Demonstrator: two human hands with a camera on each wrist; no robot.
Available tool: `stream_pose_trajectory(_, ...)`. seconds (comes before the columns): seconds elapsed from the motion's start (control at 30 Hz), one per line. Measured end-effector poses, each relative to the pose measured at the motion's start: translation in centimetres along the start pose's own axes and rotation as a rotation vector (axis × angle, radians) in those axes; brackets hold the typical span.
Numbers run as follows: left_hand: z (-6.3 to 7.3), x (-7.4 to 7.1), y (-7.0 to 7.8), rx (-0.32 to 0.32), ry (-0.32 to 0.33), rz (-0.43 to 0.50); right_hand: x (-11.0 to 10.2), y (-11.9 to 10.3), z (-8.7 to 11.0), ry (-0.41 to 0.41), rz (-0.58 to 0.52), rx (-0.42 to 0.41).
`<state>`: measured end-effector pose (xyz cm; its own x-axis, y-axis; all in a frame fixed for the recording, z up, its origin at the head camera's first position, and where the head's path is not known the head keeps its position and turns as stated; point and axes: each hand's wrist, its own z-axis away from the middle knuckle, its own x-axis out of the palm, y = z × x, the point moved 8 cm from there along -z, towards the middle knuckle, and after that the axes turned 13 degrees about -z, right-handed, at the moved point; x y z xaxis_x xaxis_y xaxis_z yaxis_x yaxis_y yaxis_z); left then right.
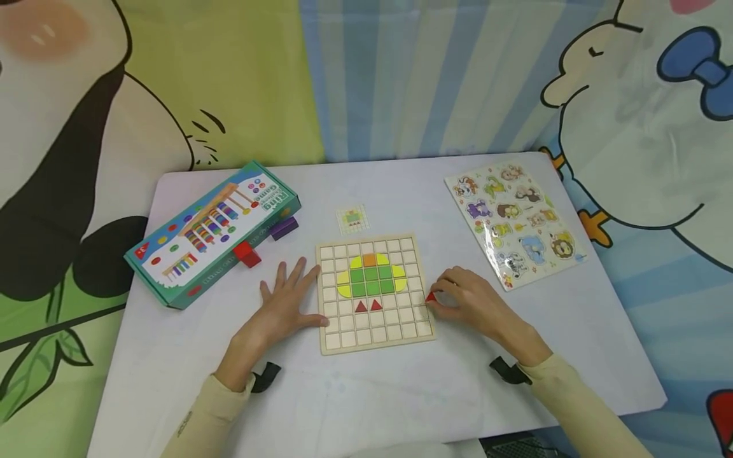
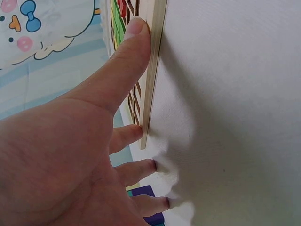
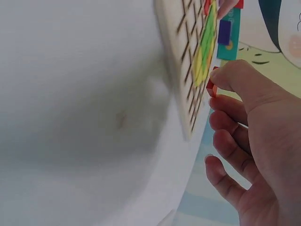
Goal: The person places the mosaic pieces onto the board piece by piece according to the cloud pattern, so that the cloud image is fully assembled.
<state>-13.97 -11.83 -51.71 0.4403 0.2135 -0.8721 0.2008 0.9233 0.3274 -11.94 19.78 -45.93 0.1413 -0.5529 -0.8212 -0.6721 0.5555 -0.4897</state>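
A square wooden grid board (image 1: 346, 340) lies mid-table, bearing a pattern of green squares (image 1: 371, 280), yellow rounded pieces (image 1: 399, 284) and an orange square (image 1: 369, 260). Two red triangles (image 1: 361, 307) sit below the green ones. My left hand (image 1: 280, 308) is spread at the board's left side, its thumb on the edge and other fingertips on the table and board corner. Between thumb and index finger, my right hand (image 1: 472, 302) pinches a small red triangle block (image 3: 212, 84) at the board's right edge. In the right wrist view, the remaining fingers are loosely bent.
Behind the board lies a small pattern card (image 1: 352, 219). A green toy box (image 1: 212, 235) is at the left, with a red block (image 1: 247, 254) and a purple block (image 1: 284, 228) beside it. An animal picture board (image 1: 515, 222) lies at the right.
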Motion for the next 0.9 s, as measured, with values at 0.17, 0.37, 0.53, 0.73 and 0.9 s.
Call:
stream_pose_trajectory(0.17,0.1,0.1,-0.2,-0.006,0.002,0.004,1.5,-1.4,-2.8,0.0,-0.021,-0.061)
stream_pose_trajectory(0.37,0.1,0.1,-0.1,-0.007,0.01,0.001,4.0,-2.3,-4.6,-0.046,-0.015,-0.084)
stream_pose_trajectory(0.53,0.2,0.0,0.0,0.002,0.018,0.004,5.1,-2.6,-5.0,-0.082,-0.019,-0.066)
stream_pose_trajectory(0.73,0.1,-0.2,0.0,0.007,0.021,0.001,5.3,-2.9,-4.9,-0.088,-0.026,-0.063)
stream_pose_trajectory(0.9,0.1,-0.1,0.0,0.01,0.021,0.008,5.6,-2.9,-4.7,-0.107,-0.03,-0.058)
